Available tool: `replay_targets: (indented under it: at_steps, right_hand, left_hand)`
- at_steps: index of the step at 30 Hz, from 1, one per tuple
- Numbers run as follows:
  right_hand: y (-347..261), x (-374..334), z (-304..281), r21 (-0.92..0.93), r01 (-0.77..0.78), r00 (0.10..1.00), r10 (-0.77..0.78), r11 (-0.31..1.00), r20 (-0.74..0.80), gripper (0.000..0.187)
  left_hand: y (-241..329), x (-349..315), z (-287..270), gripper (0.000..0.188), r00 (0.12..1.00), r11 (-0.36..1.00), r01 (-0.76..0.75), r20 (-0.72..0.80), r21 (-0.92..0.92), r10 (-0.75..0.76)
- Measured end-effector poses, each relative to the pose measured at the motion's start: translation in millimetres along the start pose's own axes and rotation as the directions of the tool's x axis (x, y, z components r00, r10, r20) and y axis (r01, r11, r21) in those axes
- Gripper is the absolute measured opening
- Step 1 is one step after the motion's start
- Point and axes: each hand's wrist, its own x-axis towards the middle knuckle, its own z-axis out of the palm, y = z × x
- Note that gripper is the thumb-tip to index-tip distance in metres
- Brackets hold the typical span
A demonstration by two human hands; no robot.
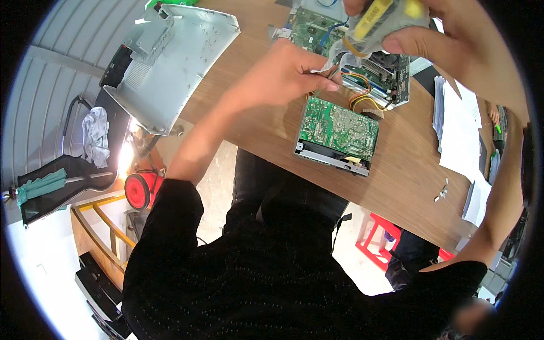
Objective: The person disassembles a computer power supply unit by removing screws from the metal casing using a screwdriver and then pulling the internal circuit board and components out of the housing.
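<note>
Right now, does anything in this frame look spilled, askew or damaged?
A few small white pieces lie loose on the tabletop, scattered like stray scraps. The white papers beside them are unevenly splayed, and the white casing panel has dark specks on its inner face. No liquid spill or clear breakage shows.

brown wood-look tbl (396, 190), w/ green pcb unit (339, 130) on it. just behind unit: open metal chassis (396, 73). well left of unit: white casing (181, 62). to unit's rt: small white bits (442, 191), paper stack (458, 133).
</note>
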Motion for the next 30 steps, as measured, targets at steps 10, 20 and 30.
replay_targets:
  at_steps: [10,20,30]
  right_hand:
    - [-4.0,2.7,-6.2,-0.037,-0.07,0.993,0.074,0.997,0.093,0.042]
    - [-0.4,2.2,7.0,0.01,-0.101,0.988,0.099,0.995,0.116,0.044]
    - [13.7,2.5,13.8,0.079,-0.137,0.975,0.121,0.987,0.184,0.048]
  left_hand:
    - [7.5,-1.3,3.8,0.014,0.999,0.997,-0.016,-0.037,0.075,0.019]
    - [-7.2,-6.3,4.4,0.026,0.995,0.996,-0.077,0.064,0.045,0.074]
    - [-19.1,-126.8,70.2,0.104,0.911,0.893,0.4,-0.018,-0.204,-0.412]
